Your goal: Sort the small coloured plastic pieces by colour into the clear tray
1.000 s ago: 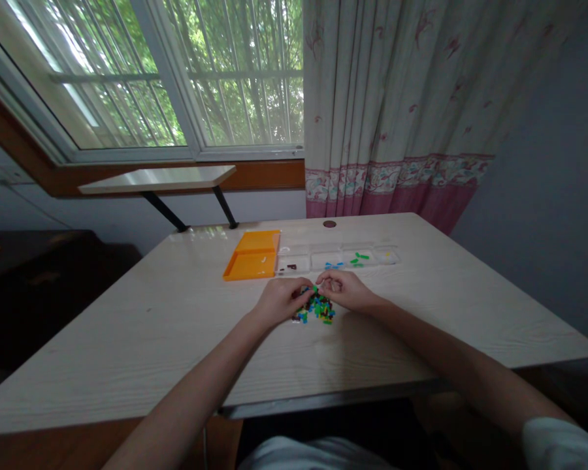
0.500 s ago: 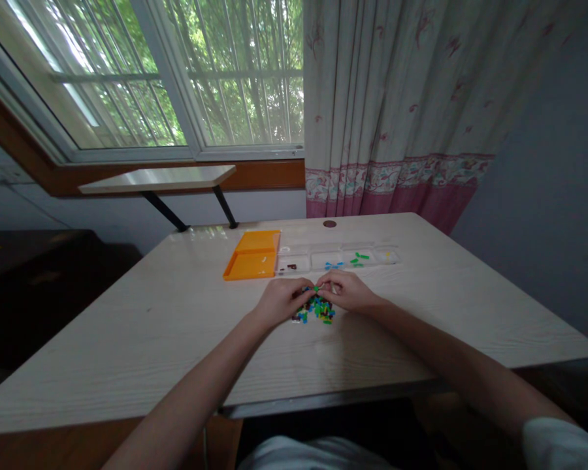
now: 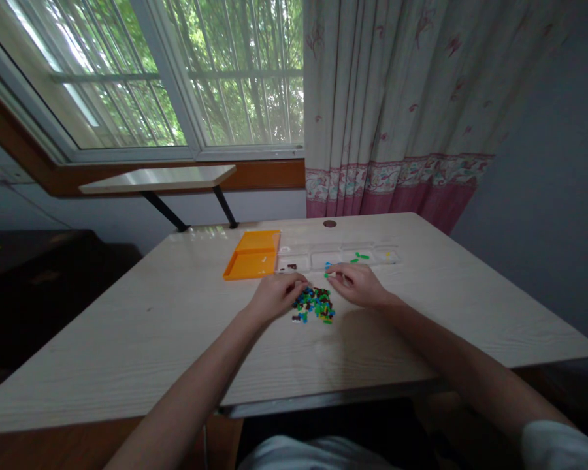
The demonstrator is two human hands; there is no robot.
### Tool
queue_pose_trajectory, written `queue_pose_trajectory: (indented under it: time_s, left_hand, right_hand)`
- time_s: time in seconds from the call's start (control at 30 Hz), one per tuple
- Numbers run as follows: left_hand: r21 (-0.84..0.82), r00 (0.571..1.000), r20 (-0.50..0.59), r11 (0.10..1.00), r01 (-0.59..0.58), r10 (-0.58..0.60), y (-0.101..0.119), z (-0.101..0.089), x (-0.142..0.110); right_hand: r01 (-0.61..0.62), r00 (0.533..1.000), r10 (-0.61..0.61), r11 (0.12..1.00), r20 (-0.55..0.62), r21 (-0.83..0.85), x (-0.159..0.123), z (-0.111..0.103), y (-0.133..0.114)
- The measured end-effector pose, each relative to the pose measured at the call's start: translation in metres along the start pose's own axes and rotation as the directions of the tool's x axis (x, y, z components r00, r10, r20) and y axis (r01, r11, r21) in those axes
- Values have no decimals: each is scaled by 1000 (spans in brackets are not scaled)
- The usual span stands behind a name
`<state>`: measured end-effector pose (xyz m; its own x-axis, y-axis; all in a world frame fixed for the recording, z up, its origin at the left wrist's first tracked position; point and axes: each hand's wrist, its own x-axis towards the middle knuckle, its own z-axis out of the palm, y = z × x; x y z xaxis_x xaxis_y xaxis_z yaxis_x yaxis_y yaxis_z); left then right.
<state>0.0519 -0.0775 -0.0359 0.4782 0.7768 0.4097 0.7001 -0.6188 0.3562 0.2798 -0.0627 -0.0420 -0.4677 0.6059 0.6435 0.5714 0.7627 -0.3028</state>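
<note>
A small pile of tiny coloured plastic pieces (image 3: 318,303), green, blue, brown and yellow, lies on the table. My left hand (image 3: 276,295) rests at the pile's left edge, thumb and fingertips brought together; whatever may be between them is too small to make out. On the pile's upper right, my right hand (image 3: 359,284) pinches a small green piece (image 3: 326,275) in front of the clear compartments. Among these, the left compartment (image 3: 301,258) holds some brown pieces (image 3: 292,266). Green pieces (image 3: 362,256) lie in another, and a blue piece (image 3: 328,266) shows just beyond my right fingertips.
An open orange case (image 3: 247,264) adjoins the compartments on the left, with small pale bits inside. A raised shelf (image 3: 161,177) on black supports stands at the table's back left. The table (image 3: 176,346) has a round brown cable-hole cover (image 3: 329,224) near its back edge.
My hands, close together over the pile before, have parted. The right one has moved slightly right and up with the green piece; the left one has shifted a little left.
</note>
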Motion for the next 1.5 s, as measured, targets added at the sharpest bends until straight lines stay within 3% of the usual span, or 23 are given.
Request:
queue_pose_trajectory:
  time_s: [0.17, 0.47, 0.73, 1.13, 1.3, 1.5]
  left_hand:
    - [138, 994, 113, 990, -16, 1, -9, -3, 2]
    - [128, 970, 225, 984, -124, 94, -21, 6, 1]
    - [140, 980, 192, 986, -88, 60, -24, 7, 1]
    - [139, 970, 232, 984, -109, 75, -24, 6, 2]
    - [141, 968, 243, 985, -104, 68, -25, 6, 2]
    - [162, 972, 232, 984, -75, 36, -27, 7, 1]
  right_hand:
    - [-41, 988, 24, 993, -155, -107, 0, -15, 11]
    - [-23, 988, 3, 992, -156, -125, 0, -13, 9]
    - [-23, 984, 6, 995, -177, -95, 0, -14, 9]
    - [13, 977, -36, 994, -209, -112, 1, -14, 13]
    - [-152, 975, 117, 972, -188, -180, 2, -22, 41]
    - [-363, 928, 319, 891, -192, -273, -1, -29, 74]
